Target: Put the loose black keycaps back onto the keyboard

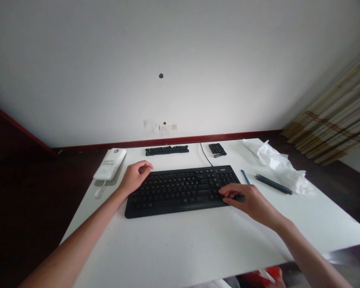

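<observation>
Keyboard (180, 190) first, since in the head view we find it at the middle of the frame, flat on the white table (156, 248). Its long axis runs left to right, the right end a little higher in the frame than the left. We see the left hand (135, 177) at its upper left corner, the body of the keyboard lying to the right of those fingers and below them. They are loosely curled, thumb and forefinger a little apart, with nothing visible between them.

Our right hand (249, 199) is over the lower right end, nearest the number pad (225, 178); from these fingers most of the keyboard stretches away to the left. The thumb and fingertips come close together, but we cannot tell whether they pinch a key. So each hand is nearer its own end, and the right one reaches farther in over the keys. Just above the right wrist we see a blue stick (245, 177), partly hidden by that hand.
</observation>
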Motion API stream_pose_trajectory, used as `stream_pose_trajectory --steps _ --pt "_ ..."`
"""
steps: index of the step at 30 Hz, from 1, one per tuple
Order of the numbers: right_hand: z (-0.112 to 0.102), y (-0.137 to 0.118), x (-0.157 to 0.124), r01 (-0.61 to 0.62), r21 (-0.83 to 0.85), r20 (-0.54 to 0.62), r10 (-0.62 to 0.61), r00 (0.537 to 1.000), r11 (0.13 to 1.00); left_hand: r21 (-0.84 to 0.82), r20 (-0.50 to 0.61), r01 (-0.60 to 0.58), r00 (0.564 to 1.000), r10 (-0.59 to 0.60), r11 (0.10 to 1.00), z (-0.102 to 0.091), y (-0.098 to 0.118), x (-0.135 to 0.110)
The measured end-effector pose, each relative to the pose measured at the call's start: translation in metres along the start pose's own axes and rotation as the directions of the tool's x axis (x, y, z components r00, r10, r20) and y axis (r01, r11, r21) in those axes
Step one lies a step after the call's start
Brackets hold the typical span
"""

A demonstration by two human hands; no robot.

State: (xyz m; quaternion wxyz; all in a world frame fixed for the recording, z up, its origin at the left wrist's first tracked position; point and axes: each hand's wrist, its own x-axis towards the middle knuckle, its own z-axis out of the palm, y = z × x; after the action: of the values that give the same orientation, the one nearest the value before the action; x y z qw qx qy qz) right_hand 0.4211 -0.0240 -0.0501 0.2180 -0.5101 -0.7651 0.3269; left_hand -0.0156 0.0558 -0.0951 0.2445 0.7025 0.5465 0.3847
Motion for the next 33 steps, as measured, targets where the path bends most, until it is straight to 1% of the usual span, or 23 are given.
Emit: stream_pose_trajectory --steps 3,6,9,12,18,28,33 --pt "0.002 0.004 -0.004 -0.005 -0.017 -0.03 0.004 1.0 1.0 0.001 -0.004 0.002 1.0 -0.002 1.0 0.0 0.0 0.0" --pt "0.0 0.004 -0.003 0.022 -0.027 -0.039 -0.023 0.999 0.999 -0.003 -0.007 -0.007 1.0 0.007 1.0 0.0 0.001 0.0" --pt "-0.001 0.002 -0.001 0.046 -0.053 -0.015 -0.047 0.999 0.998 -0.002 -0.008 -0.017 1.0 0.017 1.0 0.0 0.003 0.0" --pt "-0.002 0.0 0.0 0.044 -0.057 -0.008 -0.044 0.999 0.997 0.004 -0.011 -0.019 1.0 0.019 1.0 -0.001 0.004 0.0" --pt "-0.005 -0.003 0.001 0.052 -0.11 0.027 -0.05 0.998 0.992 -0.01 0.0 -0.019 1.0 0.019 1.0 0.0 -0.001 0.0" --pt "-0.006 0.0 0.005 0.197 -0.185 0.068 -0.188 0.98 0.963 -0.012 -0.005 -0.007 1.0 0.007 1.0 0.0 0.004 0.0" --pt "-0.005 -0.001 0.007 0.226 -0.219 0.073 -0.215 0.974 0.949 0.001 0.0 0.004 1.0 -0.004 1.0 0.0 0.005 0.0"
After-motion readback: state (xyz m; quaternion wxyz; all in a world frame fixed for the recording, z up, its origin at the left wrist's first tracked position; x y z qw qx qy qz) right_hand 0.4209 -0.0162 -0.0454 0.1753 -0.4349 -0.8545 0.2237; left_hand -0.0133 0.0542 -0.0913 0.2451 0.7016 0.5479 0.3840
